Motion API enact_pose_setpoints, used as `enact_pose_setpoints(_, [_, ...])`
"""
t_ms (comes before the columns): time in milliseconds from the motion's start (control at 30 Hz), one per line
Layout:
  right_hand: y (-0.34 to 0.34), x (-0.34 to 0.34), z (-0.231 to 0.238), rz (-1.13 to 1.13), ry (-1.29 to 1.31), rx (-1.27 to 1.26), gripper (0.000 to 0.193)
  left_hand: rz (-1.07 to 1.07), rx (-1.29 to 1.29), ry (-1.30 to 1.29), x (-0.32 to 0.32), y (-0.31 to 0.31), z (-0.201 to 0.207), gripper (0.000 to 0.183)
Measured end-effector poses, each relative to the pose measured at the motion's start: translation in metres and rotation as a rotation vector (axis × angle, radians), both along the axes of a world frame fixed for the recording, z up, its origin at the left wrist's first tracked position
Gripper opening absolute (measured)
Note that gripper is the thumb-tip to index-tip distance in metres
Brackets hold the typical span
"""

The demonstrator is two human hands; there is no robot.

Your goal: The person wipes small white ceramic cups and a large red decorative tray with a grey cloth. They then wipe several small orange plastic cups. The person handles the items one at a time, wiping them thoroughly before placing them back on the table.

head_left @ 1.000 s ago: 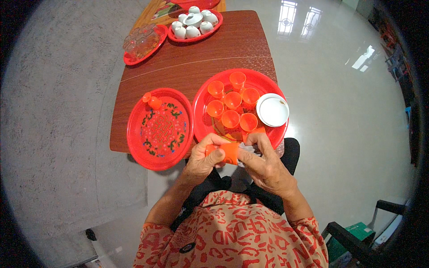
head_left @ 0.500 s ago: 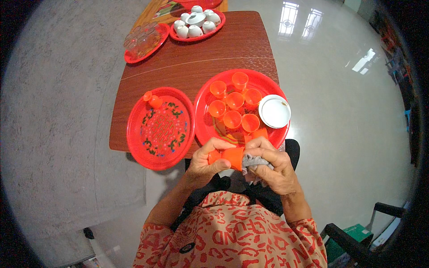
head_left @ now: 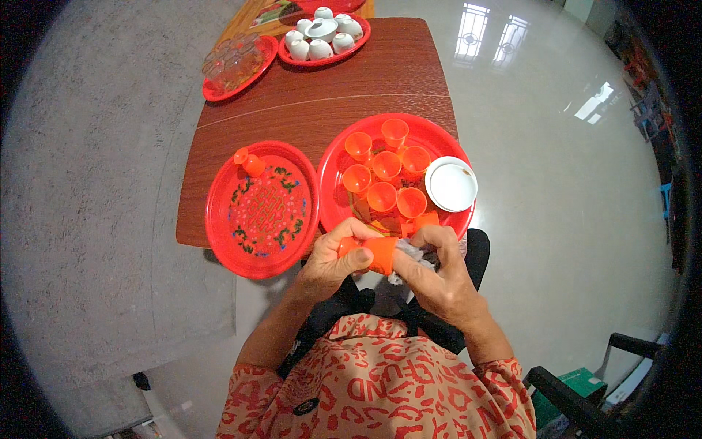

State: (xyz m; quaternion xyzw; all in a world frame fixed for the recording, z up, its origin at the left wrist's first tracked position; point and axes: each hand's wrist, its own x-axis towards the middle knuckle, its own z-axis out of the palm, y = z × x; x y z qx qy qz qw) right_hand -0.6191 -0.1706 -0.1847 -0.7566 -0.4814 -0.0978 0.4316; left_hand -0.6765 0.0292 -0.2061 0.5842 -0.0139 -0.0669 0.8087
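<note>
In front of my body, above the near edge of the large red tray (head_left: 330, 157), my left hand (head_left: 322, 269) is wrapped round an orange plastic cup (head_left: 382, 255) lying sideways, its mouth facing right. My right hand (head_left: 452, 287) grips a crumpled grey-white cloth (head_left: 414, 252), and its fingers press at the cup's mouth; how far inside they reach is hidden. On the tray stand several orange cups (head_left: 382, 196) with their mouths up, beside stacked white dishes (head_left: 451, 184). Another orange piece (head_left: 427, 219) shows just beyond my right hand, partly covered.
A red patterned tray (head_left: 225, 245) to the left carries a small orange goblet (head_left: 254, 166). Farther back on the brown table (head_left: 351, 89) are a tray of white teacups (head_left: 320, 50) and a tray of clear glasses (head_left: 234, 62). A black chair armrest (head_left: 563, 395) is at lower right.
The fingers of my right hand have shifted and straightened toward the cup's mouth, and the cloth now sits more behind them. My left hand keeps its hold, the cup tilting slightly.
</note>
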Motion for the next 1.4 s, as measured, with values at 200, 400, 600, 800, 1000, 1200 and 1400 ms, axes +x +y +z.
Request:
enact_pose_setpoints(200, [0.002,-0.002,0.001,0.105,0.346,0.071,0.033,0.044,0.075,-0.047,0.0,-0.005,0.006,0.031])
enact_pose_setpoints(400, [-0.006,0.004,0.004,0.231,0.621,0.13,0.028,0.046,0.25,-0.16,-0.006,-0.008,0.005,0.036])
enact_pose_setpoints(600, [0.002,-0.003,0.001,0.142,0.41,0.105,0.028,-0.073,0.366,-0.067,-0.004,-0.004,0.015,0.045])
enact_pose_setpoints(800, [0.002,-0.002,-0.003,0.131,0.442,0.022,0.028,-0.048,0.718,-0.348,0.0,0.002,0.019,0.052])
enact_pose_setpoints(1000, [-0.003,-0.001,-0.002,0.211,0.891,0.139,0.02,-0.008,0.762,-0.464,0.0,-0.004,0.019,0.053])
enact_pose_setpoints(1200, [-0.001,-0.005,0.0,0.183,1.376,0.423,0.017,0.076,0.803,-0.552,0.003,-0.005,0.021,0.054])
enact_pose_setpoints(1400, [0.01,-0.011,-0.003,0.101,1.329,0.539,0.019,0.145,0.811,-0.558,0.004,-0.008,0.023,0.053])
